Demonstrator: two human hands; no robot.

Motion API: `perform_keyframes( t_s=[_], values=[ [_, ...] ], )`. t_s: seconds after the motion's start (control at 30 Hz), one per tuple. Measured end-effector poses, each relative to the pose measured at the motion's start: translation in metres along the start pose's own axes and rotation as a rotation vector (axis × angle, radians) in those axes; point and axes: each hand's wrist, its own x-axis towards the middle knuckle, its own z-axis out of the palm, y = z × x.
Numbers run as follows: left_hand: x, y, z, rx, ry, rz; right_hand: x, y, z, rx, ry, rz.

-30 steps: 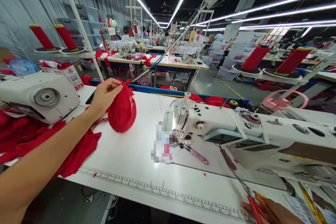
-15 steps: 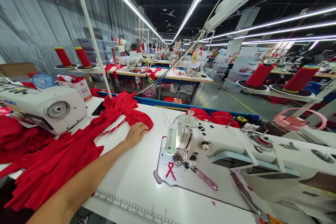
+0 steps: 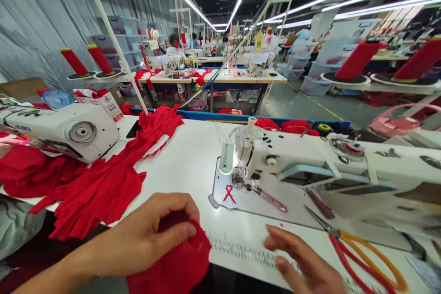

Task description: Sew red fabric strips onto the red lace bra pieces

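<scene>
Pinching a rounded piece of red cloth (image 3: 186, 262) between thumb and fingers, our left hand (image 3: 151, 239) is over the near edge of the bench (image 3: 186, 165). Our right hand (image 3: 306, 262) is open above the printed ruler (image 3: 241, 251), thumb and forefinger well parted, just beside the scissors (image 3: 335, 233). To our left we see a long pile of red pieces (image 3: 99, 193) laid across the bench, next to the left sewing machine (image 3: 82, 133); another sewing machine (image 3: 303, 158) stands at our right. Behind the left one, we can make out a printed carton (image 3: 110, 106) with red and white cloth (image 3: 91, 93) showing at its top. A blue trough (image 3: 206, 116) runs along the far side of the bench; we cannot tell whether the red bundles (image 3: 299, 127) behind the right machine lie inside it. Beneath the next row's table (image 3: 237, 76) we spot a pink basket (image 3: 196, 104), its contents too small for us to name. Clear lidded bins (image 3: 315, 83) are stacked at the right of the aisle, reddish stuff showing through some walls, and more stacked bins (image 3: 119, 32) stand by the grey curtain (image 3: 44, 23), their contents too dim for us to read.
</scene>
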Motion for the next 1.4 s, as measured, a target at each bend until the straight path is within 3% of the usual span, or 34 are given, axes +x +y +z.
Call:
perform_keyframes(
  t_s=[0.1,0.17,0.27,0.37,0.67,0.77,0.93,1.03,1.27,1.4],
  values=[
    [-0.014,-0.014,0.042,-0.101,0.048,-0.061,-0.001,-0.052,0.069,0.429,-0.412,0.081],
    [-0.021,-0.035,0.063,-0.167,0.163,-0.11,0.004,-0.066,0.096,0.576,-0.542,0.157],
    [-0.032,-0.063,0.082,-0.237,0.322,-0.196,0.004,-0.06,0.108,0.403,-0.402,0.186],
    [-0.037,-0.075,0.094,-0.319,0.386,-0.237,-0.004,-0.047,0.101,0.135,-0.221,-0.007],
    [-0.029,-0.066,0.128,-0.574,0.194,-0.263,-0.025,-0.049,0.089,-0.115,0.038,-0.377],
    [-0.028,-0.067,0.131,-0.591,0.189,-0.279,-0.029,-0.05,0.091,-0.164,0.055,-0.393],
    [-0.028,-0.07,0.131,-0.632,0.173,-0.333,-0.028,-0.045,0.092,-0.059,-0.066,-0.305],
    [-0.029,-0.07,0.132,-0.63,0.162,-0.347,-0.027,-0.046,0.092,-0.07,-0.056,-0.3],
    [-0.03,-0.073,0.136,-0.736,0.181,-0.382,-0.029,-0.046,0.096,-0.375,0.075,-0.535],
    [-0.031,-0.073,0.138,-0.796,0.197,-0.407,-0.034,-0.041,0.095,-0.488,0.086,-0.673]
  ],
)
